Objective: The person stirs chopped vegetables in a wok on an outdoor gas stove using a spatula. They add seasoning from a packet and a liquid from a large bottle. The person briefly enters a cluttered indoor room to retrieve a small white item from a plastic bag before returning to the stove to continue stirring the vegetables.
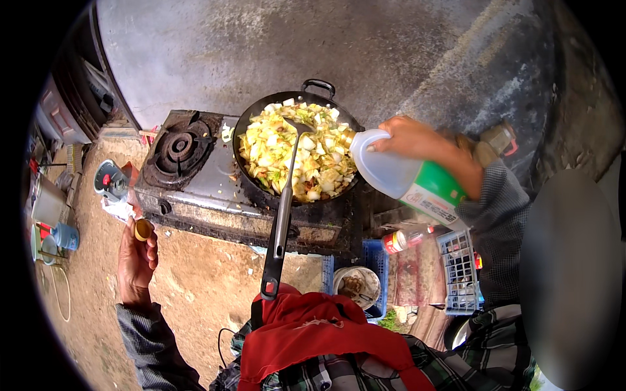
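A black wok [251,124] full of chopped cabbage [297,150] sits on the right burner of a two-burner gas stove [208,189]. My right hand [417,140] grips a clear plastic bottle with a green label [407,179], tipped so its mouth points at the wok's right rim. My left hand [135,257] is off to the left below the stove and pinches a small yellow bottle cap [143,229]. A metal ladle [282,215] rests in the cabbage, its long black handle reaching down toward my red apron [313,335].
The left burner [179,148] is bare. Blue baskets [460,270] with a bowl [357,287] and a red-capped bottle [399,241] stand below the stove on the right. Cups and containers [55,228] sit on the dirt ground at left. A grey concrete wall [326,45] rises behind.
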Tool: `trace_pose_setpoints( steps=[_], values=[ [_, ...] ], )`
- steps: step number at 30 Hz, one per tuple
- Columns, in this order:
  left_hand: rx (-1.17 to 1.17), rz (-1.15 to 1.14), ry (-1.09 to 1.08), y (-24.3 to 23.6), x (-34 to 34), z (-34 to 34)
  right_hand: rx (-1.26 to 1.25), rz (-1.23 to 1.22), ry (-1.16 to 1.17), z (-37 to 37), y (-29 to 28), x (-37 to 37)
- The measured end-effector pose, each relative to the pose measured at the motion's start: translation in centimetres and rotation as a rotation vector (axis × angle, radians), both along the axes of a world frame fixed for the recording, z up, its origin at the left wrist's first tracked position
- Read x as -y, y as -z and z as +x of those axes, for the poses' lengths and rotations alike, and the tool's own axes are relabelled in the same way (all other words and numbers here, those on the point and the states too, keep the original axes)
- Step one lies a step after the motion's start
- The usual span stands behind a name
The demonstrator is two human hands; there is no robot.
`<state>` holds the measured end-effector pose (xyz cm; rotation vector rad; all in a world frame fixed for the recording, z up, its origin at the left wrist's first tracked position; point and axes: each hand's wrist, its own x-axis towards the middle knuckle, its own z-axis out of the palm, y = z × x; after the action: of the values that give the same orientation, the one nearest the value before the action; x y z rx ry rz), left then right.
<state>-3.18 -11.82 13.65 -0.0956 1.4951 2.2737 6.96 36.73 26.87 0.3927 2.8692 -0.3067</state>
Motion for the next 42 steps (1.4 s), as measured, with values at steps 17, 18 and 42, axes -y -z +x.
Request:
trace_pose_setpoints(
  steps=[17,18,42],
  values=[
    [-0.005,0.029,-0.026,0.3,1.2,0.7,-0.182,-0.357,0.030,-1.0,1.7,-2.1],
    [-0.005,0.022,-0.019,-0.1,0.9,0.7,-0.244,-0.423,0.062,-0.5,1.7,-2.7],
    [-0.796,-0.210,1.114,-17.0,-28.0,15.1,-0.723,-0.486,0.080,25.5,2.7,4.3]
  ],
)
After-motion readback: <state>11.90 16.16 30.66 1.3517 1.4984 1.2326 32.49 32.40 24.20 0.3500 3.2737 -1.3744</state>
